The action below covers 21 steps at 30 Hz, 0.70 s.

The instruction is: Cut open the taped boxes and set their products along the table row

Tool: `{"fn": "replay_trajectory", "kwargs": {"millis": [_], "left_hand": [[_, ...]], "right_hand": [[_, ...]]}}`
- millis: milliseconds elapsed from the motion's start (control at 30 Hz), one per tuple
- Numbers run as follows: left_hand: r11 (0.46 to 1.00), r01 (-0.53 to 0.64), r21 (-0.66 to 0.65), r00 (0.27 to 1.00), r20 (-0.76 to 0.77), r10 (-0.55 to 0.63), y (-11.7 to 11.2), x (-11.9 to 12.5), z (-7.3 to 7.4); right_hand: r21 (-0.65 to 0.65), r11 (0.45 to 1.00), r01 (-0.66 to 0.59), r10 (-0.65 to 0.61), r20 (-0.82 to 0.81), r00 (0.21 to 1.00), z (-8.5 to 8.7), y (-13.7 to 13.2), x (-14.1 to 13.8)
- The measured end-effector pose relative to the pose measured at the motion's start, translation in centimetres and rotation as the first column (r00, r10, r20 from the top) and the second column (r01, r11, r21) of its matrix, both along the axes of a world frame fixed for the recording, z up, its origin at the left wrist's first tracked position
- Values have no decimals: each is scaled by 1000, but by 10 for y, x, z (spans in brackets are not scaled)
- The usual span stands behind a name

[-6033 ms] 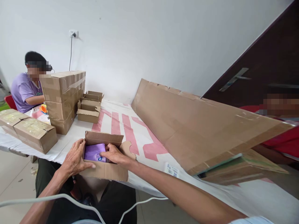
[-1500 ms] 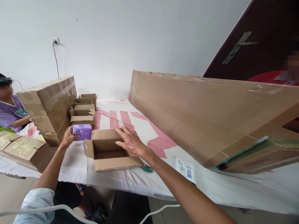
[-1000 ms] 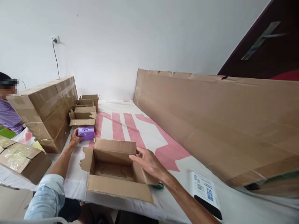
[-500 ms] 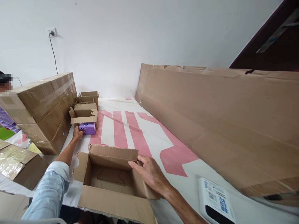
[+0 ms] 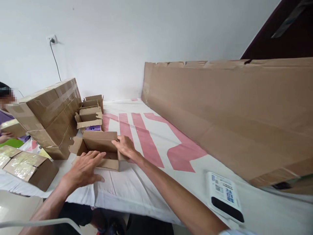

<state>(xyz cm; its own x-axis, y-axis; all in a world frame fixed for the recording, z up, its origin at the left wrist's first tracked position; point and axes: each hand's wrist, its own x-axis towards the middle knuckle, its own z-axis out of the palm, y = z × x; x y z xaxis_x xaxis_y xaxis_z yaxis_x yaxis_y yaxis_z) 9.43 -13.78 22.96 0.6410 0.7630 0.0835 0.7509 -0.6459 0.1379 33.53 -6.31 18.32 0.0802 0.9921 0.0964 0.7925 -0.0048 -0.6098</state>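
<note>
A small open cardboard box (image 5: 97, 143) sits on the white and pink cloth-covered table (image 5: 151, 153). My right hand (image 5: 125, 147) grips its right wall, fingers curled over the edge. My left hand (image 5: 84, 169) lies flat with fingers spread against the box's near flap. Just behind the box lies a purple packet (image 5: 93, 128), mostly hidden by the box's back flap.
A stack of taped cartons (image 5: 50, 114) and several small open boxes (image 5: 89, 112) stand at the left. A large cardboard sheet (image 5: 232, 111) leans along the right. A white and black labelled device (image 5: 225, 197) lies near right. A person in purple (image 5: 6, 111) sits at far left.
My left hand set the purple packet down behind the box, let go and came back to the box's near flap. The open box slid away from me, my right hand still on it.
</note>
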Motion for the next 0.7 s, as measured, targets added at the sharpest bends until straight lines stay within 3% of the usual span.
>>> {"fn": "replay_trajectory", "kwargs": {"millis": [100,233,300,400,567,700], "left_hand": [[972,-157,176,953,-230,195,27,5,-21],[915,-262,306,930,-174,325,89,-14,-29],[902,-290,320,929,-131,345,113,-25,-28],[891,-314,328,932,-69,354,132,-34,-28],[865,-368,342,923,27,383,122,-20,-35],[823,-428,373,901,101,423,78,-1,-26]], "right_hand": [[188,980,-71,80,-41,996,4,5,-9],[444,889,-115,162,-69,984,-5,-18,12],[471,877,-97,138,-54,989,-14,-36,32],[421,905,-54,50,20,999,-36,-65,63],[193,979,70,-122,271,955,-91,-105,102],[71,992,108,-127,377,918,-132,-129,116]]}}
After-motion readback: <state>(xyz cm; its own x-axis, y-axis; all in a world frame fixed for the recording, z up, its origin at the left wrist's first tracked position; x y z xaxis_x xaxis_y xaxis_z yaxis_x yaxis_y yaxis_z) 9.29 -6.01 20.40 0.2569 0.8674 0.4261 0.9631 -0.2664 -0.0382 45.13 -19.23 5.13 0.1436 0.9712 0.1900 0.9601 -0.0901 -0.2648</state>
